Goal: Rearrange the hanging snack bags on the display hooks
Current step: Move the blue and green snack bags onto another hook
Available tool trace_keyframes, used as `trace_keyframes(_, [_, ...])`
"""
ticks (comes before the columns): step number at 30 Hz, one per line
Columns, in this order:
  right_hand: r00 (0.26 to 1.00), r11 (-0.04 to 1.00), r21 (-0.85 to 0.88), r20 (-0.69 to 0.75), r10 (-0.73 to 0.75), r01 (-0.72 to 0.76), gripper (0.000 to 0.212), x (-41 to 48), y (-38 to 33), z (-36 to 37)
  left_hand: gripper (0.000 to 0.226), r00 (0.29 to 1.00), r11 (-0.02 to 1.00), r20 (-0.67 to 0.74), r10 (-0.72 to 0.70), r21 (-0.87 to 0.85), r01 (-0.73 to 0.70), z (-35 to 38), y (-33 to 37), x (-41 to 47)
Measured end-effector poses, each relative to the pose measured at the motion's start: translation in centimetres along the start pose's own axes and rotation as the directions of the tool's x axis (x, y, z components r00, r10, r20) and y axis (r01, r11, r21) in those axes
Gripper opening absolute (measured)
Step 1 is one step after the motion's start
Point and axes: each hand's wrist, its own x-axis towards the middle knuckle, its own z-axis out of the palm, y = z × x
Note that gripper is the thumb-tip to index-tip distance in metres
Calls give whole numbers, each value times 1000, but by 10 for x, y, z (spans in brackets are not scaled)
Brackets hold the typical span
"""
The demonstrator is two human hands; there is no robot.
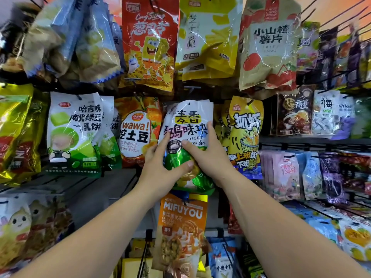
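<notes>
A white and green chicken-piece snack bag (pixel 186 119) hangs in the middle row of the display, its top edge at hook height. My left hand (pixel 160 167) grips its lower left side, thumb across the green front. My right hand (pixel 208 155) holds its right side, fingers wrapped round the edge and thumb lying on the front. More bags of the same kind seem stacked behind it. An orange wawa potato bag (pixel 136 133) hangs just to its left and a yellow shrimp-snack bag (pixel 247 137) to its right.
An orange MIFUYOU popcorn bag (pixel 182 223) hangs directly below my hands. A red SpongeBob bag (pixel 150 43) and a yellow cheese-crisp bag (pixel 206 37) hang above. Bare black hooks (pixel 331 11) stick out at the upper right. Packed rows of bags fill both sides.
</notes>
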Motion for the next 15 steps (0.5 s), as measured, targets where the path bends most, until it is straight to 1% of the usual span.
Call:
trace_keyframes(3, [995, 996, -77, -76, -58, 52, 92, 8, -7, -2, 98, 1000, 1000, -5, 11, 19, -11, 4, 2, -1])
trace_keyframes(5, [988, 982, -159, -100, -115, 99, 82, 16, -14, -5, 98, 1000, 999, -17, 22, 42, -21, 7, 2, 0])
trace_keyframes(7, [987, 962, -242, -74, -145, 123, 79, 23, -23, -8, 99, 999, 997, -23, 22, 70, -21, 8, 3, 1])
trace_keyframes(10, [988, 921, -369, -43, -151, 125, 75, 32, -35, -11, 102, 1000, 995, -29, 8, 100, -5, 7, 6, 4])
trace_keyframes(13, [986, 887, -446, -53, -161, 121, 72, 41, -42, -13, 109, 1000, 991, -8, -4, 130, 5, 4, 10, 7])
trace_keyframes(15, [978, 856, -498, -70, -197, 137, 72, 44, -44, -15, 108, 1000, 988, 11, -1, 156, -1, 2, 12, 8])
